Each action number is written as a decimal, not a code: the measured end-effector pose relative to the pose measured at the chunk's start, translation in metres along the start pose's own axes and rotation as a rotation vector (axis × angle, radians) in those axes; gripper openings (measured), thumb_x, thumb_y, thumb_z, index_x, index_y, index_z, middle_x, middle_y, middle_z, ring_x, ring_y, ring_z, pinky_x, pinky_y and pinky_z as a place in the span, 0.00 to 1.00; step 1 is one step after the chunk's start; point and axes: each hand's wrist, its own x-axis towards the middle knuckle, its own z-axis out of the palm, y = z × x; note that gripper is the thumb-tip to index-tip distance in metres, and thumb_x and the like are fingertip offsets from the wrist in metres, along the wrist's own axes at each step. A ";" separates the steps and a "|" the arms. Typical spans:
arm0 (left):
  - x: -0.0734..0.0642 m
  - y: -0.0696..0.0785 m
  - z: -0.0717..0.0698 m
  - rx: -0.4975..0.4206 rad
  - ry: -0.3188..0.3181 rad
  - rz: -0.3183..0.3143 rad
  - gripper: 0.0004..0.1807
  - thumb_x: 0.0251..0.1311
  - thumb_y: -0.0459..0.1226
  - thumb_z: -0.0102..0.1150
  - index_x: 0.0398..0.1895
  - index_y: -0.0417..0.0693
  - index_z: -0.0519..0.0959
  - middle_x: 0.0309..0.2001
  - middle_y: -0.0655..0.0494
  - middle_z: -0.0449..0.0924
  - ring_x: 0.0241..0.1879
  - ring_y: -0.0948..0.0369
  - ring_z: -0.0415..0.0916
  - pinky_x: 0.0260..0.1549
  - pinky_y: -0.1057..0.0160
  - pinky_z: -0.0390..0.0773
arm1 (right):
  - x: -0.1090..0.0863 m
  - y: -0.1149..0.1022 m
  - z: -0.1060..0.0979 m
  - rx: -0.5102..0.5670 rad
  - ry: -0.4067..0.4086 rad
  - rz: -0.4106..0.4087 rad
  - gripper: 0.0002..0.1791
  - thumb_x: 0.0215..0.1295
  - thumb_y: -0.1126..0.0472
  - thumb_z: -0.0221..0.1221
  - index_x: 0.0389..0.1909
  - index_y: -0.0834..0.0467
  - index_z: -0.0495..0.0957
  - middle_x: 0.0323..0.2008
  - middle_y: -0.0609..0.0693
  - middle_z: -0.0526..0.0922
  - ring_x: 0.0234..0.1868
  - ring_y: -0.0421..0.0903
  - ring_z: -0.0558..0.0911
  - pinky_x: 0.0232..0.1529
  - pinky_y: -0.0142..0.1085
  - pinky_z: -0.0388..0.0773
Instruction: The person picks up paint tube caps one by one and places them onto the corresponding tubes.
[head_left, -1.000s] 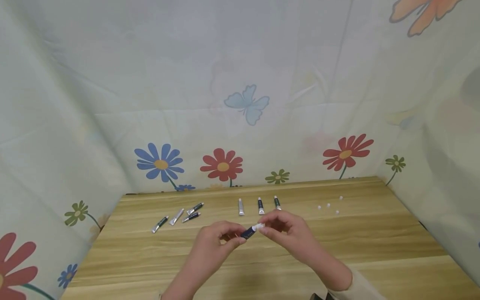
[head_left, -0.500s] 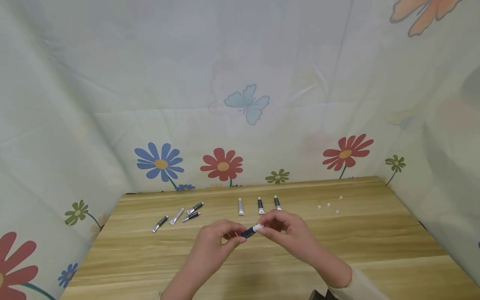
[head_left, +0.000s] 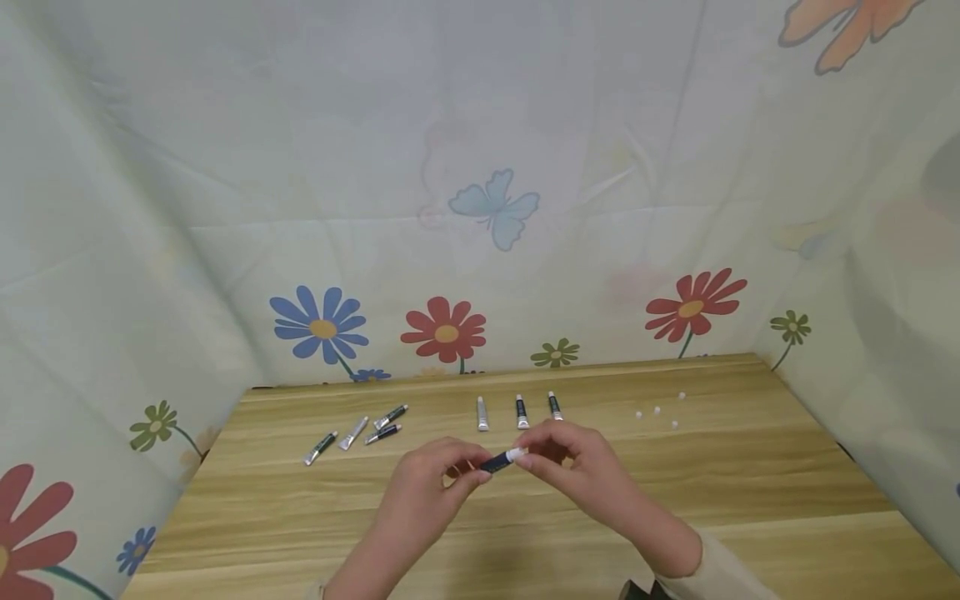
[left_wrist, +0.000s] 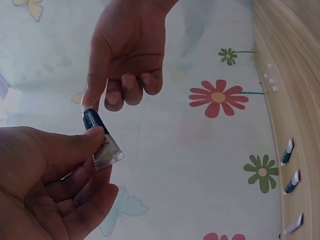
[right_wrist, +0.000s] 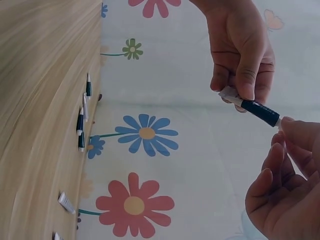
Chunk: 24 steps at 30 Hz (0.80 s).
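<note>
My left hand [head_left: 427,479] pinches a small dark blue paint tube [head_left: 496,462] between thumb and fingers, above the wooden table. In the left wrist view the grip is near the tube's flat silver crimped end [left_wrist: 108,154]. The white end [head_left: 513,455] of the tube points toward my right hand [head_left: 577,462], whose thumb and index finger pinch its tip. Seen from the right wrist, the dark tube [right_wrist: 261,112] slants between both hands, and the right fingertips partly hide its white end. The other right fingers are loosely curled below.
Three paint tubes, one silver [head_left: 482,415], one blue [head_left: 522,412] and one green [head_left: 554,406], lie in a row behind the hands. Several more tubes [head_left: 354,433] lie at the left. Several small white caps [head_left: 657,410] are scattered at the right. A flowered cloth [head_left: 562,275] hangs behind the table.
The held tube has tilted slightly to lie flatter, and less white shows between it and the right fingertips. Both hands stay in nearly the same place; the things on the table have not moved.
</note>
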 end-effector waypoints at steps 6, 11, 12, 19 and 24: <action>0.000 0.001 0.001 0.022 0.004 0.009 0.06 0.58 0.33 0.72 0.38 0.50 0.88 0.36 0.60 0.88 0.33 0.70 0.80 0.36 0.70 0.82 | 0.001 0.002 0.001 -0.001 0.020 -0.002 0.03 0.68 0.62 0.65 0.38 0.58 0.84 0.30 0.51 0.83 0.27 0.32 0.72 0.28 0.29 0.75; 0.000 0.002 0.003 -0.027 -0.002 -0.018 0.06 0.58 0.32 0.72 0.38 0.48 0.88 0.37 0.59 0.88 0.33 0.70 0.80 0.35 0.71 0.82 | 0.003 0.005 -0.001 -0.079 0.021 -0.053 0.05 0.62 0.61 0.70 0.33 0.56 0.84 0.29 0.48 0.82 0.28 0.31 0.71 0.28 0.28 0.73; 0.000 0.001 0.003 -0.035 0.001 -0.022 0.06 0.58 0.32 0.71 0.38 0.48 0.88 0.37 0.58 0.88 0.33 0.70 0.80 0.35 0.71 0.82 | 0.004 0.005 -0.003 -0.085 0.011 -0.045 0.06 0.61 0.60 0.70 0.36 0.57 0.84 0.30 0.49 0.82 0.28 0.31 0.71 0.28 0.28 0.73; -0.001 -0.001 0.003 -0.030 0.025 -0.013 0.05 0.57 0.32 0.72 0.37 0.49 0.88 0.35 0.59 0.88 0.32 0.70 0.80 0.35 0.70 0.83 | 0.005 0.003 -0.009 -0.023 -0.064 0.005 0.10 0.69 0.61 0.65 0.48 0.58 0.85 0.38 0.54 0.86 0.30 0.33 0.77 0.32 0.28 0.80; -0.001 -0.001 0.003 -0.033 0.007 -0.022 0.05 0.58 0.32 0.72 0.37 0.48 0.88 0.36 0.59 0.88 0.32 0.71 0.79 0.35 0.69 0.83 | 0.006 0.002 -0.007 -0.052 -0.035 0.000 0.06 0.65 0.59 0.68 0.38 0.57 0.86 0.33 0.51 0.85 0.28 0.32 0.75 0.30 0.28 0.77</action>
